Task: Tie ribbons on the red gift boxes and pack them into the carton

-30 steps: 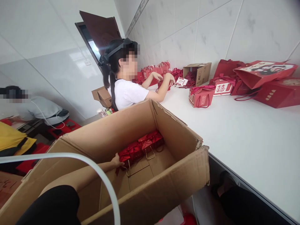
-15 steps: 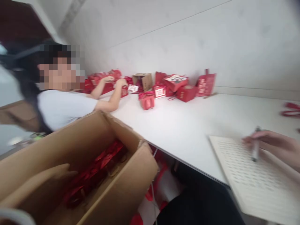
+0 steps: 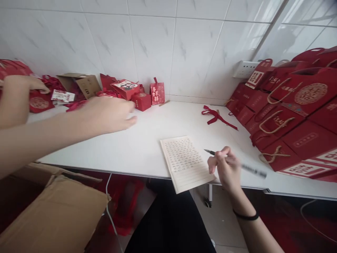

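My left hand (image 3: 107, 114), slightly blurred, is stretched over the left part of the white table. Its fingers and thumb are apart with nothing visible between them, and it is near a small red box (image 3: 142, 102). My right hand (image 3: 226, 168) grips a pen (image 3: 254, 171), its dark tip pointing left over the table. Just left of that hand lies a notebook (image 3: 196, 177), rows of handwriting filling its upper part. The lower lines are blank. Its near edge juts past the table edge.
A co-worker's hand (image 3: 28, 86) is by red boxes at far left. An open cardboard carton (image 3: 65, 211) stands low at left. Red gift boxes (image 3: 281, 105) are stacked at right, near a red ribbon (image 3: 216, 115). A small red bag (image 3: 157, 93) leans on the tiled wall.
My view has swung right. My left hand has come out of the cardboard carton and moved over the table. My right hand still holds the pen, now turned with its tip left.
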The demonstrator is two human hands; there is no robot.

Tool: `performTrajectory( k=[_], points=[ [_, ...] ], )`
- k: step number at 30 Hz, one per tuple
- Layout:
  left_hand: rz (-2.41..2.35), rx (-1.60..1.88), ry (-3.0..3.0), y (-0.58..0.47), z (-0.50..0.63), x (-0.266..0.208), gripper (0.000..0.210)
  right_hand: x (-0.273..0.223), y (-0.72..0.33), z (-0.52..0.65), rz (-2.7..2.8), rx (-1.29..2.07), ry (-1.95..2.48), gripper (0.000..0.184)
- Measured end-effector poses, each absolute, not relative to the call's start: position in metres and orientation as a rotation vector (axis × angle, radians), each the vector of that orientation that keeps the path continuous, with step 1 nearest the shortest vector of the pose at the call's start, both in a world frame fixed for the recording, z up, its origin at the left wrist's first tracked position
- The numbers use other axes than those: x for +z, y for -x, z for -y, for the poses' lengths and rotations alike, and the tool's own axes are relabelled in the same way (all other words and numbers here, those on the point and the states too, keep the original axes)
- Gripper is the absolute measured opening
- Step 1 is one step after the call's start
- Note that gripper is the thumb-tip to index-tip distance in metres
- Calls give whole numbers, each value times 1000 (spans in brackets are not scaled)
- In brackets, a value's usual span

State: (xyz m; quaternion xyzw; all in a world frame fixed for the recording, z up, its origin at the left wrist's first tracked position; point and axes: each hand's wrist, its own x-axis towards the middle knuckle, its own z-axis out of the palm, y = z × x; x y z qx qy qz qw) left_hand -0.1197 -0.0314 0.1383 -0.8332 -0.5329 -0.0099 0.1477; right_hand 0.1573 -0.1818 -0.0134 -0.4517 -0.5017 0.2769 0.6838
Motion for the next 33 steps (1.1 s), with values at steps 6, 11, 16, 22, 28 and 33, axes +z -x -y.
performTrajectory(
  k=[6, 11, 16, 22, 28, 33],
  points=[
    [1082, -28, 2767, -22, 14, 63, 34, -23, -143, 168, 1149, 798, 1128, 43],
    [1399, -674, 3004, -65, 2, -5, 33, -28, -141, 160, 1037, 795, 1446, 27],
    [1299, -817, 3252, -61, -1, -22, 31, -25, -146, 171, 954, 817, 1523, 26],
    [1302, -826, 3312, -64, -2, -20, 33, -24, -149, 181, 1102, 524, 1682, 25],
    [1273, -861, 3331, -66, -6, -25, 32, -23, -147, 185, 1199, 564, 1757, 40],
    [1241, -851, 3325, -67, -5, -25, 32, -22, -147, 183, 1210, 575, 1802, 38]
  ],
)
